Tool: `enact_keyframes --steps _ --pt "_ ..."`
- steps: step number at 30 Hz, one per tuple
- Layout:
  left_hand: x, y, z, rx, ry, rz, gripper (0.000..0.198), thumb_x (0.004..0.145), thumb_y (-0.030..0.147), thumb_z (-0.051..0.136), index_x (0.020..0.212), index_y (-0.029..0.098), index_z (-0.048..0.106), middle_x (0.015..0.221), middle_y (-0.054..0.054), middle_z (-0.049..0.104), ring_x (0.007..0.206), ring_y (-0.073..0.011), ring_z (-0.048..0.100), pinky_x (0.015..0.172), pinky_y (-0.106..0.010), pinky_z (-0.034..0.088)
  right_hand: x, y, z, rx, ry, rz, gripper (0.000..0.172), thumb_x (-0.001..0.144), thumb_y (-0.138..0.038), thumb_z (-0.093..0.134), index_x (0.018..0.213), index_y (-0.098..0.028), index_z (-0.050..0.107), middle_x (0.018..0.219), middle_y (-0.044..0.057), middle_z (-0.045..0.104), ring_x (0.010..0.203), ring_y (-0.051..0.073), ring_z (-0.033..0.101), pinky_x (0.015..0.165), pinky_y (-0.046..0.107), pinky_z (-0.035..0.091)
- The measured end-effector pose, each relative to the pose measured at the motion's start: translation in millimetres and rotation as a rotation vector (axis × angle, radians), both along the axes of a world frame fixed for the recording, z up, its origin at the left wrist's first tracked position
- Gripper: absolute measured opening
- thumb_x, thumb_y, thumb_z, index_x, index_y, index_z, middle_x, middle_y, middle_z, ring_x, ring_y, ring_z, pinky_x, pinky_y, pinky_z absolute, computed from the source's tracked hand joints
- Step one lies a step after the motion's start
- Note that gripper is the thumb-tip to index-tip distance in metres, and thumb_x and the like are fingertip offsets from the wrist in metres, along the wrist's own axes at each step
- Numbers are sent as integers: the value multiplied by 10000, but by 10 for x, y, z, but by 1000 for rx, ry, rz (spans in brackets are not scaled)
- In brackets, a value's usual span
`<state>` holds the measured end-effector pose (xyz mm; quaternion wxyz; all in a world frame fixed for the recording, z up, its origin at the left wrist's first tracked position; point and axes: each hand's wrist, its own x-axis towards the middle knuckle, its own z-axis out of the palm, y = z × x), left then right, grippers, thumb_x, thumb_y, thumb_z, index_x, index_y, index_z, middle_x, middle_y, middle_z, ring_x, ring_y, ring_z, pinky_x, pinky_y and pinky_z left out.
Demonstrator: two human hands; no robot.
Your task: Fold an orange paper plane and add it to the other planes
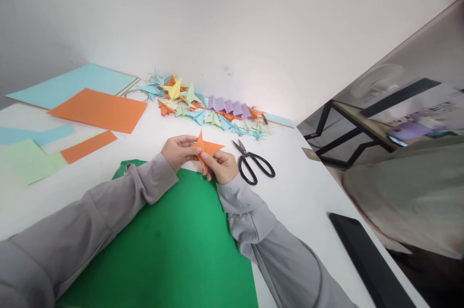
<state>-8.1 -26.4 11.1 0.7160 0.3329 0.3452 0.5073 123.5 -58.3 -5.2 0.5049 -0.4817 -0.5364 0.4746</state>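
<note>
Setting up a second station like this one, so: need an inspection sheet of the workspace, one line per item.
Surface: white table, with a green sheet under the forearms.
Job's things: orange paper star in hand; black-handled scissors to its right, blades apart.
Clutter: multicoloured folded paper shapes at the back; orange sheet and blue sheet at the left; flat black object at the right, unclear.
Grip: left hand and right hand both pinch the star.
Cables: none identifiable; thin ring at the back left, material unclear.
Surroundings: white wall behind; dark-framed furniture at the right.
</note>
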Motion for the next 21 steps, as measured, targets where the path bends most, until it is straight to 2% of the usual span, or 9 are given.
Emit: enact_keyframes --steps 3,5,10,15,18,21 --pt "-6 1 -1 1 14 -10 310 397 85 763 681 85 641 576 -29 664 524 -140 614 544 -275 495 26 39 -10 -40 82 47 514 700 -617 542 478 -154 560 355 7 545 238 72 398 261 197 249" --pt "-9 7 -2 12 32 -33 299 403 81 749 687 82 652 591 -32 670 543 -141 621 555 -273 499 44 63 -11 -66 155 29 515 696 -624 537 479 -157 556 365 5 551 249 75 420 264 197 271" --pt "-16 18 -5 -3 51 -22 304 405 64 745 690 94 643 569 -21 657 524 -143 612 529 -275 494 48 61 5 -93 244 -49 295 596 -428 723 574 -169 583 412 -41 583 274 61 447 282 167 312" --pt "-41 24 20 -16 8 -25 206 481 117 735 663 87 643 582 -39 655 515 -134 602 499 -242 482 15 16 14 -58 170 24 269 595 -381 732 582 -157 585 397 -38 581 280 62 455 291 161 326" --pt "-60 40 56 -96 -54 -47 189 571 237 714 654 85 639 622 -65 662 543 -147 616 516 -254 499 16 26 8 -45 181 5 279 603 -384 728 577 -153 574 394 -40 579 274 52 446 291 149 327" --pt "-62 41 82 -187 -100 -61 295 647 376 668 668 83 642 602 -80 647 536 -154 614 478 -251 485 33 57 0 -97 250 -70 302 587 -410 734 604 -156 571 416 -44 593 281 50 460 288 137 336"
